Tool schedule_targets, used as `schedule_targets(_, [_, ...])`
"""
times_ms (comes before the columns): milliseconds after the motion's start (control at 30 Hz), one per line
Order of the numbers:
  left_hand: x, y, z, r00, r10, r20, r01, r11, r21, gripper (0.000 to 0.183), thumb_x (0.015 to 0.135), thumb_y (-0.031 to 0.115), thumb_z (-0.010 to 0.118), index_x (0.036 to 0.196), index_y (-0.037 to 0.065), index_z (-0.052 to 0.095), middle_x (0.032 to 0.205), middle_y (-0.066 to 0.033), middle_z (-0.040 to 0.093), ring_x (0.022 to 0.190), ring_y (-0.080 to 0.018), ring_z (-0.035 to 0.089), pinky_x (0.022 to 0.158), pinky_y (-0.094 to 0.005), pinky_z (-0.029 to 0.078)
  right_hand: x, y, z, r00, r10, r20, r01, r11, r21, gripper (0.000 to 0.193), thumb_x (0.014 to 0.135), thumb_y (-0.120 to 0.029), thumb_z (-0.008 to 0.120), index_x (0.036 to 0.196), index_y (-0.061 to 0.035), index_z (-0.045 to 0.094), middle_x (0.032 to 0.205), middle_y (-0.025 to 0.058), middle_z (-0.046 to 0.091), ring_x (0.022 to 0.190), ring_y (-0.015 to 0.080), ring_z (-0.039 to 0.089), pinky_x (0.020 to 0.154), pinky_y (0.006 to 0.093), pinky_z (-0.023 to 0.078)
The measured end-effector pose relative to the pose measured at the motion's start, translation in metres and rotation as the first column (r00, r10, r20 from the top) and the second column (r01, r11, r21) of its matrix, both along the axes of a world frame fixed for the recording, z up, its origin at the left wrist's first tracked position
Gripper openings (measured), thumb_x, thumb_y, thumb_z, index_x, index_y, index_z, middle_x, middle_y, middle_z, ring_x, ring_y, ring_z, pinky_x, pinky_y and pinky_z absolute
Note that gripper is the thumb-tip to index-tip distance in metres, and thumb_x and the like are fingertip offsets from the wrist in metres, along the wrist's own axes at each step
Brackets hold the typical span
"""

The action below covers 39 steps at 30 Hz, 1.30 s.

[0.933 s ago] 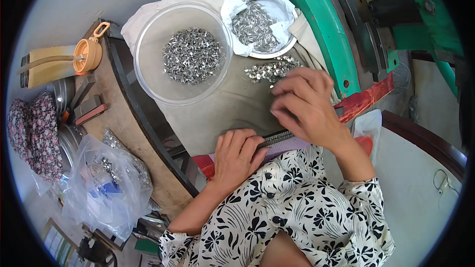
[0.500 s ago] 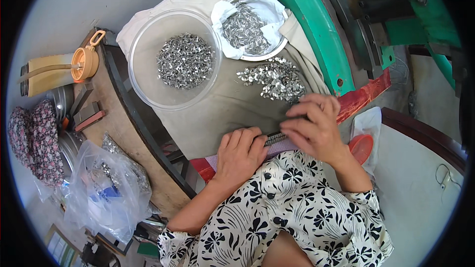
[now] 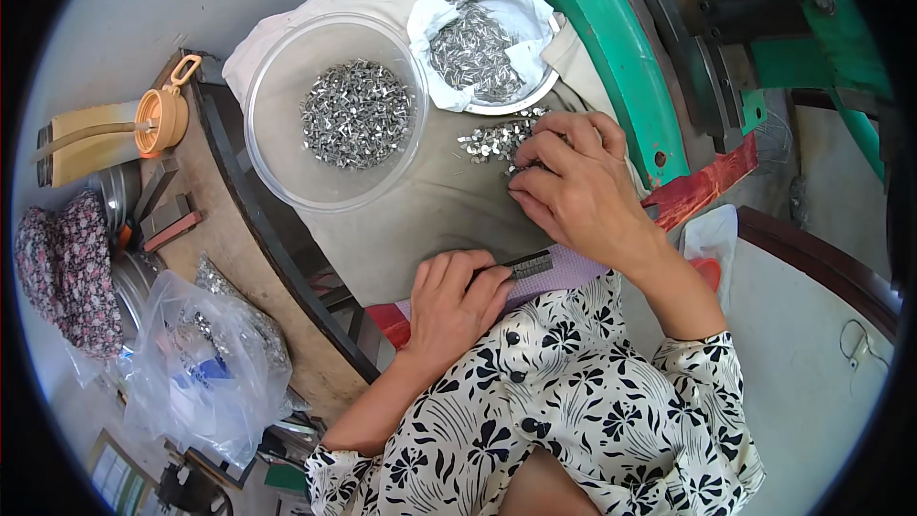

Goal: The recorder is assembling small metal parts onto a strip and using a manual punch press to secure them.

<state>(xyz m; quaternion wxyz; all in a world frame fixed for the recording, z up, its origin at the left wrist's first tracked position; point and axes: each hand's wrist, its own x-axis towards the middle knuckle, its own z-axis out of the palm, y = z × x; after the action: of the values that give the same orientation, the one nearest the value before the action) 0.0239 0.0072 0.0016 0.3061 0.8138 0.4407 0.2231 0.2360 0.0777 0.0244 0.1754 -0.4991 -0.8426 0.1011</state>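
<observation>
My left hand (image 3: pixel 454 298) is closed on the end of a dark metal strip (image 3: pixel 531 265) with a row of slots or small pieces along it. The strip lies on a light purple cloth (image 3: pixel 554 275) at the near edge of the work surface. Farther up on the right, my right hand (image 3: pixel 585 186) has its fingers curled down at a loose pile of small shiny metal pieces (image 3: pixel 490 142). That hand covers much of the pile, and its fingertips are partly hidden, so whatever they pinch does not show.
A clear round tub (image 3: pixel 256 148) holds many short metal pieces. Beside it stands a cloth-lined metal bowl (image 3: pixel 549 86) of thin metal pins. A green machine (image 3: pixel 611 57) borders the right side. At left, a wooden bench (image 3: pixel 224 220) carries an orange-capped bottle (image 3: pixel 162 122) and a plastic bag (image 3: pixel 205 382).
My right hand has moved up and away from the strip to the metal pile, uncovering more of the strip. My left hand has shifted slightly left and still grips it.
</observation>
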Motion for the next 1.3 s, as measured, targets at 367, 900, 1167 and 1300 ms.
schedule_targets(367, [0.005,0.001,-0.002,1.0,0.012,0.027,-0.012,1.0,0.002,0.018,0.076,0.012,0.076,0.091,0.009,0.066,0.099,-0.0023,0.061,0.092,-0.0222,0.059,0.079,-0.0364,0.042,0.005,-0.012,-0.001,0.996,-0.053,-0.079,0.051,0.998,-0.028,0.015,0.069,-0.014,0.078,0.08,-0.0138,0.069,0.101,-0.0017,0.062,0.112,0.0241,0.055,0.098,0.0438,0.033])
schedule_targets(900, [0.004,0.001,-0.002,0.999,0.015,0.044,-0.013,0.999,-0.045,0.024,0.078,0.015,0.077,0.098,0.01,0.064,0.103,-0.0037,0.06,0.092,-0.025,0.058,0.079,-0.038,0.042,0.008,-0.034,-0.007,0.98,-0.115,-0.163,0.123,0.992,0.042,0.021,0.069,-0.015,0.08,0.089,-0.0175,0.074,0.1,-0.0029,0.064,0.107,0.0251,0.055,0.093,0.0413,0.033])
schedule_targets(1167, [0.006,0.0,-0.001,0.998,0.037,0.06,-0.035,0.999,-0.032,0.028,0.072,0.013,0.082,0.094,0.009,0.065,0.099,-0.005,0.061,0.088,-0.0255,0.058,0.076,-0.0373,0.041,-0.001,0.011,-0.004,0.995,-0.009,-0.104,0.006,1.0,-0.029,0.011,0.074,-0.014,0.076,0.083,-0.0107,0.07,0.101,0.0023,0.062,0.111,0.0254,0.053,0.099,0.0454,0.034])
schedule_targets(1300, [0.01,0.002,-0.002,0.999,0.012,0.05,-0.011,1.0,-0.01,0.027,0.073,0.013,0.082,0.095,0.009,0.067,0.099,-0.0044,0.061,0.088,-0.025,0.058,0.076,-0.037,0.042,-0.007,0.008,0.0,0.998,-0.048,-0.042,0.045,0.996,-0.072,0.013,0.074,-0.013,0.076,0.084,-0.0118,0.068,0.104,0.0008,0.06,0.115,0.0264,0.051,0.101,0.0453,0.031])
